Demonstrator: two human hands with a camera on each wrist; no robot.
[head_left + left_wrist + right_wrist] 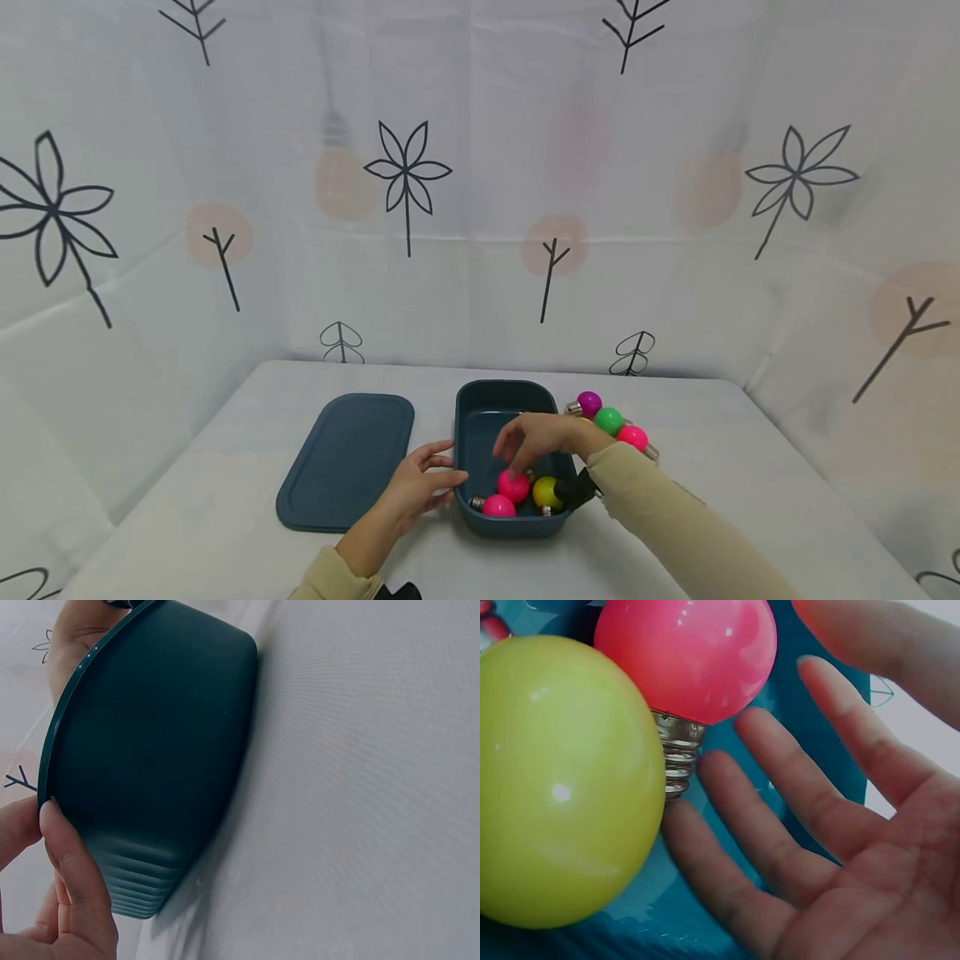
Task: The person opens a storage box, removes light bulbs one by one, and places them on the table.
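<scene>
A dark teal rectangular container (491, 396) stands on the table, long and rounded at the corners. My left hand (422, 483) holds its left rim; the left wrist view shows the fingertips at the edge of the wall (150, 727). Inside the near end lie a pink light bulb (513, 486), a second pink bulb (498, 506) and a yellow bulb (546, 493). Over them hovers my right hand (536, 437), reaching in from the right. In the right wrist view its fingers (772, 772) are spread and loosely bent, beside a pink bulb's metal screw base (679, 754), gripping nothing.
Left of the container lies a flat teal lid (348, 467). Beyond the right forearm (660, 508) are a purple bulb (589, 404), a green bulb (609, 420), a pink bulb (633, 437) and a partly hidden yellow one. A patterned white curtain (480, 292) surrounds the white table.
</scene>
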